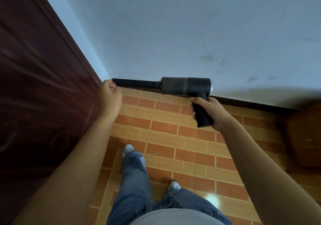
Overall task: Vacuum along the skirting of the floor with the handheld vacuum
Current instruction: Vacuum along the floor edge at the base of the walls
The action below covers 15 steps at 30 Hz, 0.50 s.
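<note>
Head view: jeans [137, 181] and shoes [128, 149] low in frame on brick-pattern floor [194, 148]. Right grip [211, 111] wraps the vacuum [185, 87] handle at centre right. Left grip [111, 97] is curled, touching the nozzle [135, 83] tip, which lies along the dark skirting [251, 104] beside the door [34, 85], upper left.

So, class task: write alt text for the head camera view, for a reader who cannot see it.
A person's right hand holds a dark handheld vacuum by its grip, its long nozzle lying along the black skirting toward a corner by a dark red door. The left hand is curled at the nozzle tip, above a brick-patterned floor.
</note>
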Tool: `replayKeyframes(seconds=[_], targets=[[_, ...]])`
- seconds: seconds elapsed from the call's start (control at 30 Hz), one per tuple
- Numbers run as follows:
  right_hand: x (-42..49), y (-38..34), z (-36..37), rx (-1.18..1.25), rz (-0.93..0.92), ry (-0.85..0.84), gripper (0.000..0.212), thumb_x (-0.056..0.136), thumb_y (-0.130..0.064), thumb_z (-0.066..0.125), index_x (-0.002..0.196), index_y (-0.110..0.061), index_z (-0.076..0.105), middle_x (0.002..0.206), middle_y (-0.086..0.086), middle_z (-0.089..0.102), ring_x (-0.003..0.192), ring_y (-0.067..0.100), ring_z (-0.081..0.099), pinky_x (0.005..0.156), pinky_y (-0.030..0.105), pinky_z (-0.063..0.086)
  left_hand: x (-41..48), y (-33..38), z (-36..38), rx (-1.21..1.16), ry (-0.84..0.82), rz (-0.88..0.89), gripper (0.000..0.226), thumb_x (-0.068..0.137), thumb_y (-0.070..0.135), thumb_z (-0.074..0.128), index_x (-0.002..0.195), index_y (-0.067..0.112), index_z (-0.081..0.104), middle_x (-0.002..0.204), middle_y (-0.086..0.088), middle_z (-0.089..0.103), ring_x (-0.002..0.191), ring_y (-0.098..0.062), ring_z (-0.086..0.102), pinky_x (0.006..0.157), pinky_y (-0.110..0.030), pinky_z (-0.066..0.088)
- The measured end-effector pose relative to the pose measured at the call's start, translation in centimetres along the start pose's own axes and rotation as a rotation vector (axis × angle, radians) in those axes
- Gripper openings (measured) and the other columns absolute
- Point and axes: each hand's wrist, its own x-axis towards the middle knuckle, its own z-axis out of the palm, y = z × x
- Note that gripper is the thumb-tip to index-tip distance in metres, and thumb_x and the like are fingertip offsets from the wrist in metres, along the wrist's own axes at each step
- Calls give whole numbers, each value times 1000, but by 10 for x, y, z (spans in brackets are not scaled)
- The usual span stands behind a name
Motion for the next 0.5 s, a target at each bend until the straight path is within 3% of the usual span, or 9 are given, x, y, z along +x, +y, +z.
replayKeyframes(seconds=[0.17, 0.33, 0.5], targets=[[42, -21, 50, 29, -10, 69, 12, 87, -17, 62, 89, -8, 54, 69, 6, 60, 55, 17, 55, 57, 31, 48, 84, 0, -12, 11, -32, 58, 28, 91, 0, 40, 115, -2, 55, 115, -21, 60, 105, -35, 56, 70, -21, 34], [73, -40, 99, 85, -11, 119, 13, 87, -16, 63, 90, -7, 54, 69, 7, 60, 54, 15, 56, 55, 30, 50, 157, 2, -31, 81, -72, 99, 29, 88, 0, 40, 112, 1, 56, 112, -23, 61, 104, -40, 56, 83, -40, 46], [98, -54, 130, 110, -18, 127, 13, 87, -16, 62, 91, -7, 54, 69, 6, 60, 54, 15, 56, 55, 30, 50, 206, 0, -41, 94, -91, 127, 30, 86, -2, 39, 111, 2, 56, 110, -22, 62, 100, -40, 56, 78, -40, 45]])
